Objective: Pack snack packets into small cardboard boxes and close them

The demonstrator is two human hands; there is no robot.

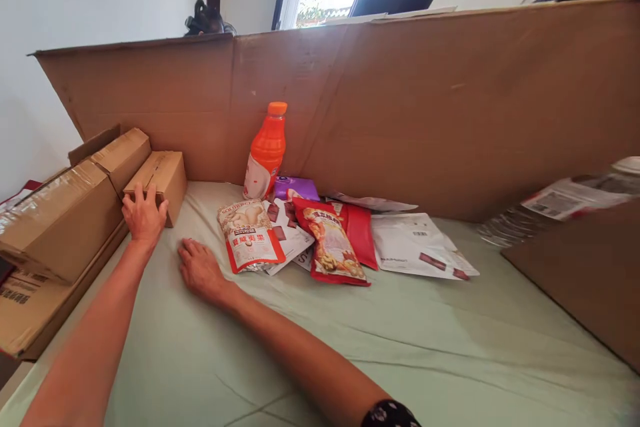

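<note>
At the left, my left hand (145, 217) grips the near end of a small brown cardboard box (170, 183), its fingers spread over the top edge. The hand partly covers the box's front. My right hand (203, 270) lies open on the pale green sheet (300, 347), palm down and holding nothing. Right of it is a white and red snack pouch (253, 240). Beyond that lie a red nut packet (333, 243) and a white pouch (425, 247). An orange bottle (267, 153) with an orange cap stands slightly tilted behind the pouches.
Larger cardboard boxes (60, 227) line the left edge, touching the small box. A tall cardboard wall (425, 107) runs across the back. A purple packet (300, 188) lies beside the bottle. At right are a clear plastic container (510, 223) and a cardboard panel (590, 280).
</note>
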